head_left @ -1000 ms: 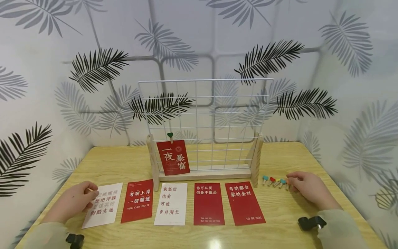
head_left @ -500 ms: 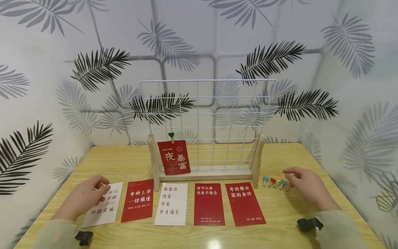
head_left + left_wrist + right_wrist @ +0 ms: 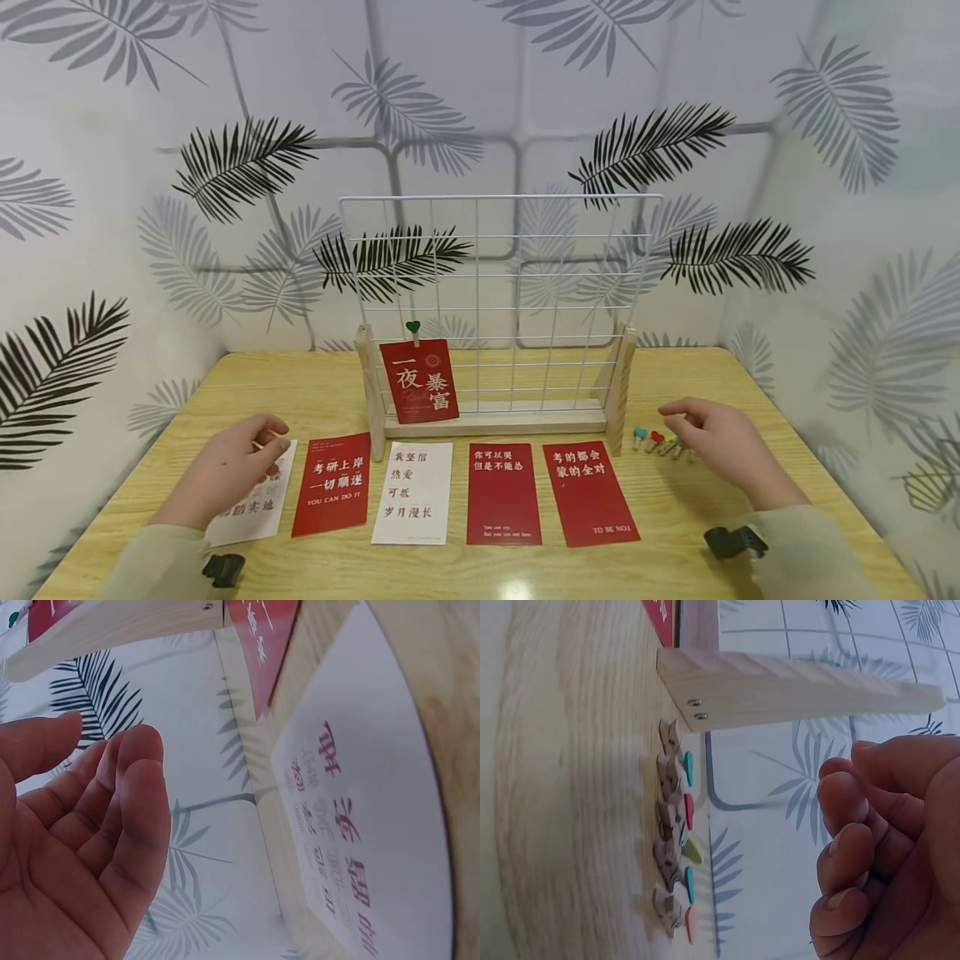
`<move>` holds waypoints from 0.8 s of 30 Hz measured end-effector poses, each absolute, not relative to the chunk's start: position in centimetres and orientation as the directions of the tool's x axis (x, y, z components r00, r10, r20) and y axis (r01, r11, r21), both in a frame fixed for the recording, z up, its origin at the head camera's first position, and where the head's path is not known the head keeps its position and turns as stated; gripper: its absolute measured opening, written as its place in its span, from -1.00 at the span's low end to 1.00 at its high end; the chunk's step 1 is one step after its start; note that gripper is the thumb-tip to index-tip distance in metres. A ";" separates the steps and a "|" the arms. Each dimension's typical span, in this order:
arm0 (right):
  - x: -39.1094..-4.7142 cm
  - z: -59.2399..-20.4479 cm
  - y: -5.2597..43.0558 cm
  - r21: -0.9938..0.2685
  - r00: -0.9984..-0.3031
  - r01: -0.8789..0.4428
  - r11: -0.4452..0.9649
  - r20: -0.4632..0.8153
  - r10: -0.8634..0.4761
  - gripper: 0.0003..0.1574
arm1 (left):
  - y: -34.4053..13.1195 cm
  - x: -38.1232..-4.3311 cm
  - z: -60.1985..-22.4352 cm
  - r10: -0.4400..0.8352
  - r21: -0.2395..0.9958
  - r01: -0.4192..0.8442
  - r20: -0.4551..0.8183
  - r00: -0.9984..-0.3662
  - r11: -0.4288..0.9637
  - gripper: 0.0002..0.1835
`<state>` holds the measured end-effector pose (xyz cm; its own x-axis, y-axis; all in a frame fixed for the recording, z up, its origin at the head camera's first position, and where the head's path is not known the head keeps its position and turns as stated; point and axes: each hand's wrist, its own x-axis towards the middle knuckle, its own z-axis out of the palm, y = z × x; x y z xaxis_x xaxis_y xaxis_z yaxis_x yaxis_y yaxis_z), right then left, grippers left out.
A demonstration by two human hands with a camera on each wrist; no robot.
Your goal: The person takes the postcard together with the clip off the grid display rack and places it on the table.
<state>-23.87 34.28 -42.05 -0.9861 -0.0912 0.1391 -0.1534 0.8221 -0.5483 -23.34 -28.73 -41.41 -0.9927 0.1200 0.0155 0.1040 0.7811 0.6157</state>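
Note:
My left hand [image 3: 236,467] hovers over the leftmost white card [image 3: 251,523], hiding its upper part. Its fingers are loosely bent, and nothing is between them in the left wrist view. To the right, my right hand [image 3: 723,446] is held above a row of small wooden clothespins with coloured tops [image 3: 667,817], holding nothing, thumb and fingers loosely curled. A white wire grid rack [image 3: 495,275] stands on wooden feet at the middle back. From its lower left hangs a red card [image 3: 422,400], clipped by a clothespin with a green heart [image 3: 413,327].
In the front row, right of the leftmost card, lie a red card [image 3: 333,483], a white card [image 3: 412,493] and two more red cards, one [image 3: 504,500] beside the other [image 3: 592,500]. Leaf-patterned walls enclose the wooden table [image 3: 285,387] at the back and sides.
My left hand has shifted right and slightly up from the leftmost card's left edge. My right hand has lifted off the clothespins and moved left. The cards lie as before.

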 end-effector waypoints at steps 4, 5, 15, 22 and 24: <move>-23.8 -41.7 33.6 -0.547 -0.981 -0.178 0.818 0.162 -0.105 -0.55 | -28.1 -23.4 -41.2 0.129 0.623 0.114 0.021 -0.991 0.774 -0.65; -23.9 -41.7 33.4 -0.547 -0.980 -0.182 0.817 0.165 -0.108 -0.56 | -28.0 -23.5 -41.1 0.130 0.623 0.117 0.024 -0.991 0.773 -0.65; -24.4 -41.3 31.1 -0.577 -0.975 -0.216 0.788 0.166 -0.146 -0.61 | -26.7 -23.8 -40.8 0.147 0.617 0.153 0.060 -0.987 0.772 -0.65; -24.9 -40.7 29.5 -0.581 -0.970 -0.241 0.777 0.174 -0.171 -0.65 | -25.7 -24.1 -40.5 0.145 0.616 0.158 0.071 -0.987 0.771 -0.66; -25.0 -40.5 29.0 -0.582 -0.970 -0.243 0.776 0.170 -0.176 -0.64 | -25.4 -24.0 -40.4 0.151 0.621 0.163 0.073 -0.986 0.767 -0.66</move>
